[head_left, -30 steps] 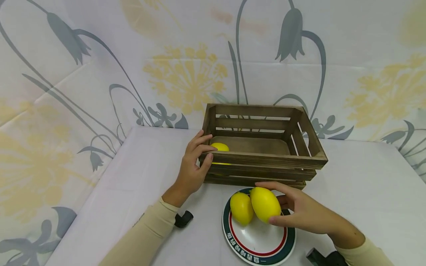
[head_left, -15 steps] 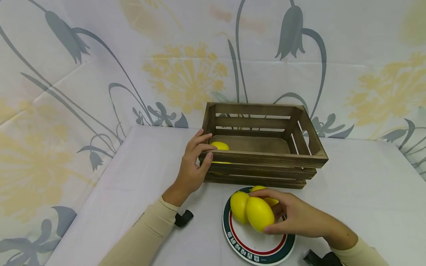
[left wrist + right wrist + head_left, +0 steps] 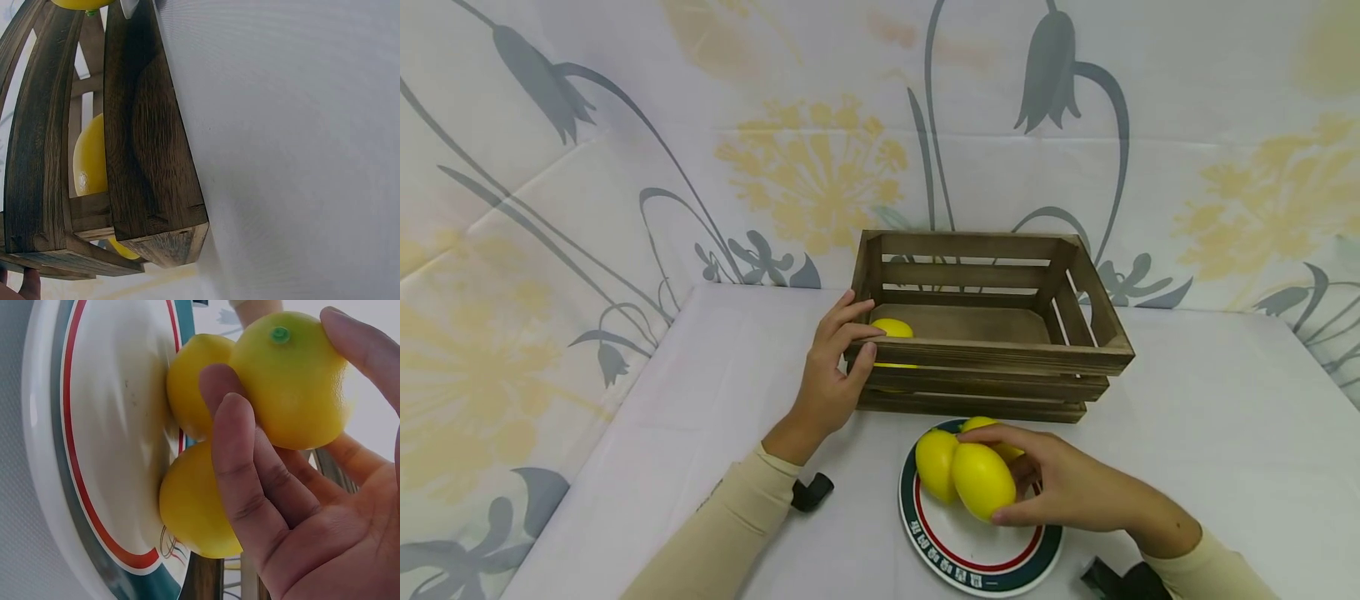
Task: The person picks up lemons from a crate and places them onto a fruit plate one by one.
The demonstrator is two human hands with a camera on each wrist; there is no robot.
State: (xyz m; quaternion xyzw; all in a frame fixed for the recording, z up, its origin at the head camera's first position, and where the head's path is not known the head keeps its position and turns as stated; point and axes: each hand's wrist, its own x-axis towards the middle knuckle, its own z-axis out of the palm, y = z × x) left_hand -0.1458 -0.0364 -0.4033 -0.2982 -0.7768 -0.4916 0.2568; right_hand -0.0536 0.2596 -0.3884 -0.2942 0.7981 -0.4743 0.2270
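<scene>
In the head view my right hand holds a yellow lemon between thumb and fingers, over a plate with a dark green band and red ring. Two other lemons lie on that plate: one to the left, one behind, partly covered by the hand. The right wrist view shows the green stem end of the held lemon. My left hand grips the front left corner of a brown slatted wooden crate, thumb in front, fingers over the rim. Inside the crate sits another lemon.
A white cloth covers the table. The crate stands just behind the plate, against a flower-printed backdrop. Black wrist devices show by the left sleeve and the right sleeve.
My right hand has brought its lemon down and slightly left, toward the front of the plate, uncovering the lemon behind it. My left hand keeps its grip on the crate.
</scene>
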